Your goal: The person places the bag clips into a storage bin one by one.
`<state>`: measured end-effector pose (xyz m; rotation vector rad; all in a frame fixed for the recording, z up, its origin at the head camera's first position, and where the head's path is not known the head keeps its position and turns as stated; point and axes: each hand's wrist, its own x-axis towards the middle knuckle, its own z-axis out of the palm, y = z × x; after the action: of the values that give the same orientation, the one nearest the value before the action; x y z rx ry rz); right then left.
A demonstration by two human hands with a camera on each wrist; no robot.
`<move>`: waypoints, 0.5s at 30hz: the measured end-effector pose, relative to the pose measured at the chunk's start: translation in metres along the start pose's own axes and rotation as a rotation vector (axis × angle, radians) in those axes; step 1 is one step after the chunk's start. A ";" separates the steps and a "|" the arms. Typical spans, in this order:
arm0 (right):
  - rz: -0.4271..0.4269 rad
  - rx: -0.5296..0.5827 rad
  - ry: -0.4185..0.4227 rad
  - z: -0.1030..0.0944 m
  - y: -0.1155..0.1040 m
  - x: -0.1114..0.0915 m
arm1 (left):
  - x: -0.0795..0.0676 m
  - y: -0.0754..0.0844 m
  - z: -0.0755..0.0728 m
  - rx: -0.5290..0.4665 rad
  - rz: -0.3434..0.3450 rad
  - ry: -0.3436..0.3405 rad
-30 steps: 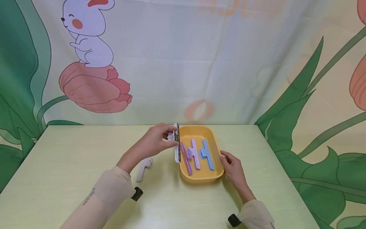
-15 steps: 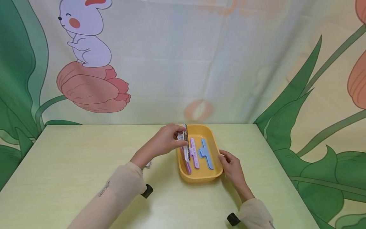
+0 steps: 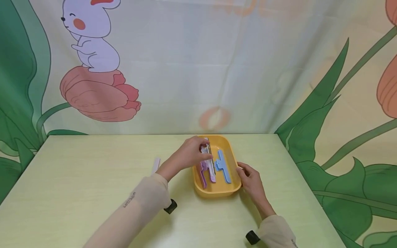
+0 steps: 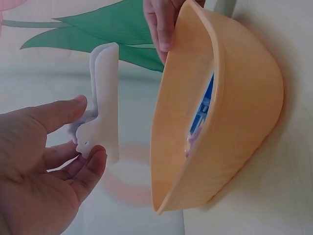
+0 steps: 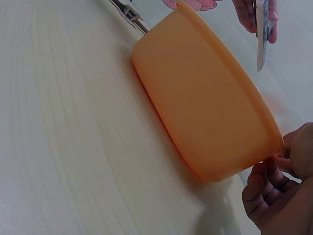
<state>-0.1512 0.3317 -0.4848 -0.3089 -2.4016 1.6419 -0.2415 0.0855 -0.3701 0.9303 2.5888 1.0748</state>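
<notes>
My left hand (image 3: 191, 151) pinches a white long-jawed clip (image 4: 106, 105) by its handle, holding it above the yellow plastic basin (image 3: 217, 192). In the left wrist view the clip hangs apart from the basin's rim. A blue clip (image 3: 224, 167) lies inside the basin on the right. Left of it are purple clips (image 3: 203, 177), partly hidden beneath the left hand and the white clip. My right hand (image 3: 252, 181) grips the basin's right rim between thumb and fingers.
Another whitish clip (image 3: 156, 164) lies on the pale table (image 3: 93, 179) left of the basin, partly covered by the left forearm. A printed curtain (image 3: 173, 69) hangs behind the table's far edge.
My left hand has carried the white clip rightward, from the basin's left rim to over the purple clips. The right hand keeps its grip on the rim.
</notes>
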 end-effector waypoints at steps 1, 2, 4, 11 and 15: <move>0.000 0.007 0.001 0.000 0.000 -0.001 | 0.001 0.001 0.001 -0.002 -0.005 -0.003; -0.001 0.012 0.000 0.000 0.000 -0.001 | 0.002 0.002 0.003 -0.004 -0.010 -0.006; -0.001 0.023 -0.002 0.001 0.000 -0.002 | 0.005 0.003 0.007 -0.004 -0.015 -0.012; -0.008 0.014 0.000 0.001 0.000 -0.005 | 0.015 0.008 0.020 0.013 -0.026 -0.041; -0.025 0.001 0.005 0.001 0.001 -0.004 | 0.021 0.010 0.027 0.012 -0.050 -0.052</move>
<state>-0.1473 0.3301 -0.4863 -0.2819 -2.3913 1.6293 -0.2426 0.1190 -0.3816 0.8798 2.5646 1.0105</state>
